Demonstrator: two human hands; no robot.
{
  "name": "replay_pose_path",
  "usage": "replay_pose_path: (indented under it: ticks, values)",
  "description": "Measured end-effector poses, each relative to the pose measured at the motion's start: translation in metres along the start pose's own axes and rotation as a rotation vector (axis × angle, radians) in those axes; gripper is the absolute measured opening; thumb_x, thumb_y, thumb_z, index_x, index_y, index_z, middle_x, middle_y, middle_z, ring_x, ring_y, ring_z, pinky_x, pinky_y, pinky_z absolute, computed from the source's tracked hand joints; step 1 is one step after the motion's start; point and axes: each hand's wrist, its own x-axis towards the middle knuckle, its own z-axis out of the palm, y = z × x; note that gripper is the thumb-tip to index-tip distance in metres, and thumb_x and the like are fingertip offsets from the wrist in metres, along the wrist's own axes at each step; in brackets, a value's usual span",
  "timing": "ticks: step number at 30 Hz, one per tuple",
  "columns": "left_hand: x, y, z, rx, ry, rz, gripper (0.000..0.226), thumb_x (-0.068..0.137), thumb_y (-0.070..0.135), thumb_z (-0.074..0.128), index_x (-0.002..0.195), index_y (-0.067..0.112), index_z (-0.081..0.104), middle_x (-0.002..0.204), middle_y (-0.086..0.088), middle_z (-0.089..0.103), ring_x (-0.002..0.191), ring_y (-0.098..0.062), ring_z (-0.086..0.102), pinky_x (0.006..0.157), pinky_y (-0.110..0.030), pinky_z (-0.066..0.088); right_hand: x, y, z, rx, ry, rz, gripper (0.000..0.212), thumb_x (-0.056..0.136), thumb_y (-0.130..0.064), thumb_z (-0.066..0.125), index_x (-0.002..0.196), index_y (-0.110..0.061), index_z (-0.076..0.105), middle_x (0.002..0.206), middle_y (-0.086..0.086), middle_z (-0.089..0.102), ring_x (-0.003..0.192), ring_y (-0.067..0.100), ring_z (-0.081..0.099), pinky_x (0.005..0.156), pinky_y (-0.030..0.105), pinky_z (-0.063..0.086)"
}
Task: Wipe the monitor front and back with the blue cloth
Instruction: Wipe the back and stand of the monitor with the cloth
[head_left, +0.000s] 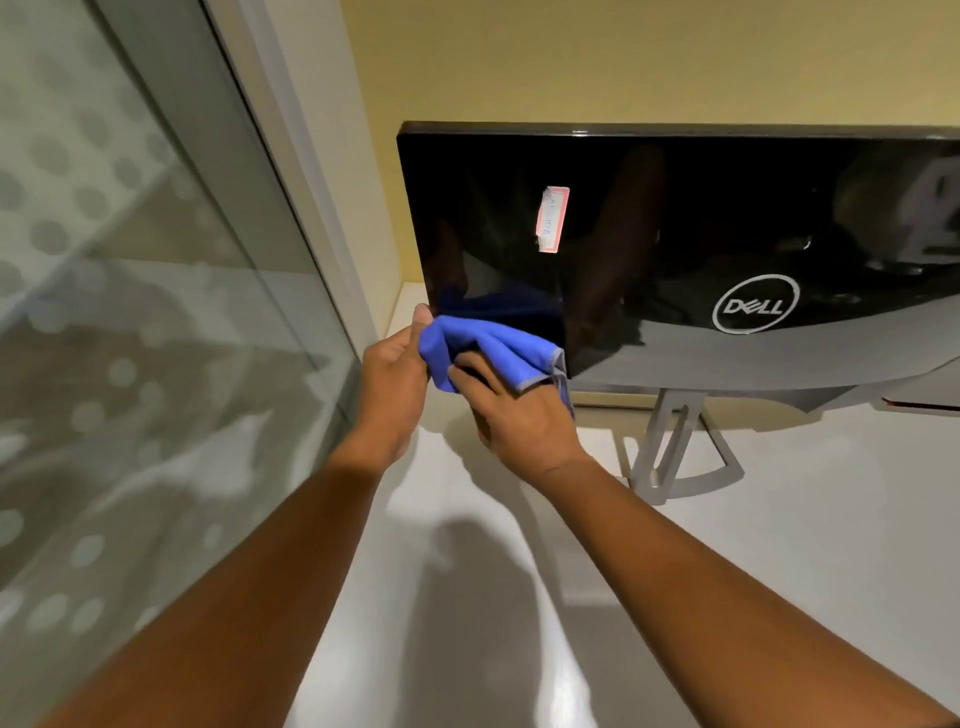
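Both hands, left hand (395, 387) and right hand (519, 421), are clamped on the bunched blue cloth (488, 351), just at the lower corner of the glossy black monitor back (649, 218). The back-wiping step seems in hand; next the cloth should sweep away from the hands across the panel.

The monitor (675, 234) runs off the right edge. The cloth (488, 348) covers its lower left corner and hides the right hand's (519, 421) fingertips. The sticker's (553, 218) handwriting is too small to read. The stand (670, 447) base is partly hidden behind its upright.
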Motion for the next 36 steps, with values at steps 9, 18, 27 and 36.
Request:
replay_pose_path:
  ticks: [9, 18, 27, 36]
  values:
    - [0.002, -0.001, 0.001, 0.016, -0.006, -0.021, 0.052, 0.084, 0.075, 0.048, 0.084, 0.023, 0.058, 0.088, -0.005, 0.056, 0.085, -0.014, 0.061, 0.091, -0.032, 0.053, -0.045, 0.02, -0.017, -0.081, 0.307, 0.272, 0.041, 0.064, -0.003, 0.068, 0.104, -0.013, 0.06, 0.11, 0.002, 0.045, 0.087, 0.027, 0.053, 0.057, 0.036, 0.051]
    - [-0.012, 0.025, 0.009, -0.118, 0.05, -0.12, 0.053, 0.101, 0.051, 0.042, 0.134, 0.013, 0.059, 0.135, -0.004, 0.061, 0.125, -0.016, 0.058, 0.109, -0.033, 0.045, -0.048, 0.03, -0.064, 0.282, 0.773, 0.661, 0.017, 0.088, -0.012, 0.046, 0.098, -0.019, 0.035, 0.104, 0.008, 0.036, 0.081, 0.013, 0.04, 0.068, 0.02, 0.04]
    - [-0.009, 0.077, 0.02, -0.237, 0.167, -0.004, 0.035, 0.101, 0.046, 0.046, 0.083, 0.019, 0.059, 0.057, 0.002, 0.046, 0.058, -0.009, 0.047, 0.094, -0.033, 0.051, 0.013, -0.007, -0.096, -0.032, 0.386, 0.199, 0.028, 0.069, -0.003, 0.064, 0.097, -0.007, 0.064, 0.097, 0.005, 0.053, 0.086, 0.021, 0.048, 0.061, 0.028, 0.04]
    - [-0.019, 0.125, 0.016, -0.247, 0.207, 0.082, 0.04, 0.092, 0.057, 0.052, 0.079, 0.022, 0.066, 0.09, -0.004, 0.063, 0.088, -0.015, 0.063, 0.101, -0.038, 0.052, 0.004, 0.017, -0.16, 0.199, 0.583, 0.662, 0.012, 0.085, -0.002, 0.05, 0.097, -0.004, 0.053, 0.109, 0.01, 0.045, 0.086, 0.017, 0.047, 0.063, 0.035, 0.047]
